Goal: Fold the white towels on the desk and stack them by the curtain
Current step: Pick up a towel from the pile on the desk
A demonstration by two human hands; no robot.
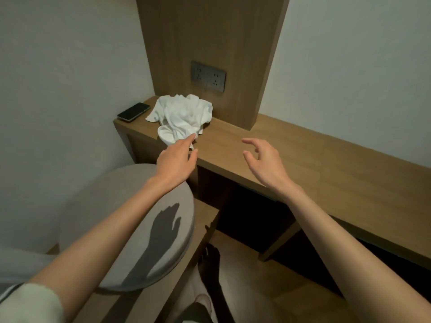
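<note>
Left hand mid-frame, fingers stretched nearly straight, tips touching the near edge of the crumpled white cloth towels, heaped left of centre on the light-brown wooden counter. Right hand right of centre, above the counter, fingers loosely curled, holding nothing. Flat black smartphone left of the towels.

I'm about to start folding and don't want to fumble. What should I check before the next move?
1. Towels in reach: ok; left hand fingertips are at the near edge of the crumpled white towels.
2. Grip on a towel: not ok; its fingers are straight, nothing pinched.
3. Right hand free: ok; open above the desk, holding nothing.
4. Folding room: ok; bare wood right of the pile.
5. Phone clear: ok; beside the pile, not under it.
6. Stacking spot: cannot tell; curtain out of view.
</note>
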